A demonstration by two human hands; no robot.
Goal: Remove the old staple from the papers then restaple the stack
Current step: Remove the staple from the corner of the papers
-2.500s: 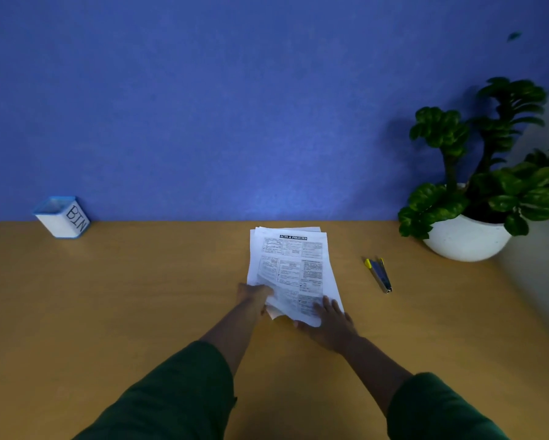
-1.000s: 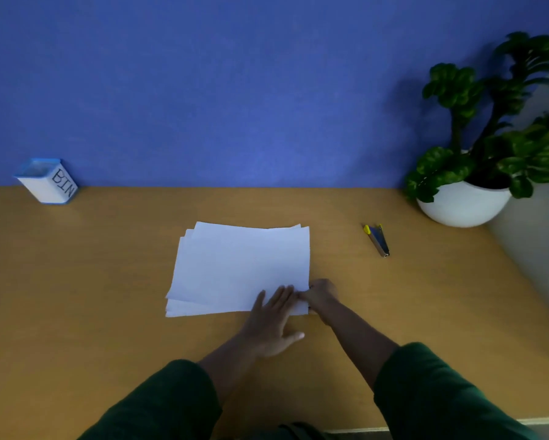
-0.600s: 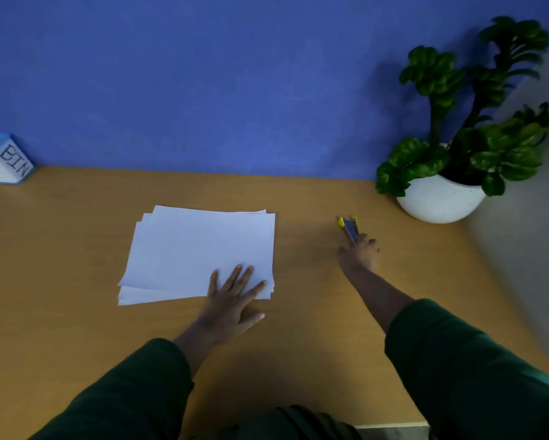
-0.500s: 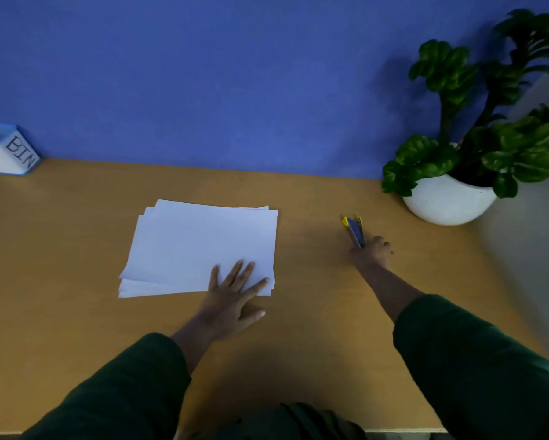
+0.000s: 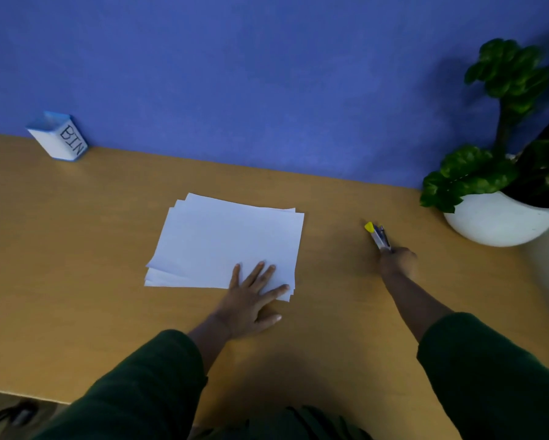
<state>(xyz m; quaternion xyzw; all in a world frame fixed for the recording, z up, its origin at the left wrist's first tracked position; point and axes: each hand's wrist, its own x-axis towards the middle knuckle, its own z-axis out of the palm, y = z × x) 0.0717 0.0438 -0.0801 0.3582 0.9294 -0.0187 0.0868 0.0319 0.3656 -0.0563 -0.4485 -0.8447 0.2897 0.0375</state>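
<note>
Since 2.5 s ago the papers [image 5: 228, 242] have gone from held up w/ print showing to lying flat on the counter [image 5: 76, 249], blank side up, long edge running left-right; sheets slightly fanned at the left & far edges. Right hand [image 5: 397, 262], which 1 s ago was at the stack's near-right corner, is now well right of it, on the near end of the stapler [image 5: 378, 236]. Left hand [image 5: 251, 300] matches 0.5 s ago: palm down, fingers [image 5: 260, 274] spread apart, fingertips pressing the stack's near-right corner, heel of the hand & thumb on bare counter. Right hand's fingers are curled over the stapler's near end, touching it; whether they're fully clamped on it or just resting, can't tell, since the back of the hand hides them. Stapler lies on the counter, yellow tip pointing away from the person, between the stack & the white plant pot [image 5: 498, 220], apart from both. Old staple itself is too small to make out. Both forearms come out of dark green sleeves [image 5: 133, 382]. Far left, against the blue wall [image 5: 267, 74], a small white & blue box marked BIN [image 5: 59, 136], well apart from the papers. Green leafy plant [image 5: 501, 122] rises from the pot at the far right corner.
</note>
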